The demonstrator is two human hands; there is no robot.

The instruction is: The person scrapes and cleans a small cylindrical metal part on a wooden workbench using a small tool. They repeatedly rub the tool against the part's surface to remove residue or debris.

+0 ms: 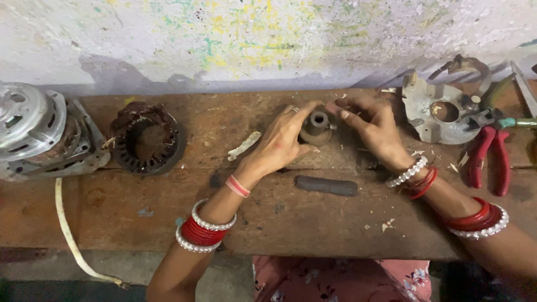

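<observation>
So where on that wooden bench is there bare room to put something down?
Bare wood lies along the front edge between the white cord and the left hand, and below the dark handle. The right end is crowded by the metal plate and red pliers; the motor and stator fill the left.

The bench (168, 218) is rough, worn, matt wood. The small bushing part (316, 127) between the hands is dull dark metal; the motor housing (25, 120) is bright cast metal. The pliers (491, 159) carry glossy red plastic grips.
</observation>
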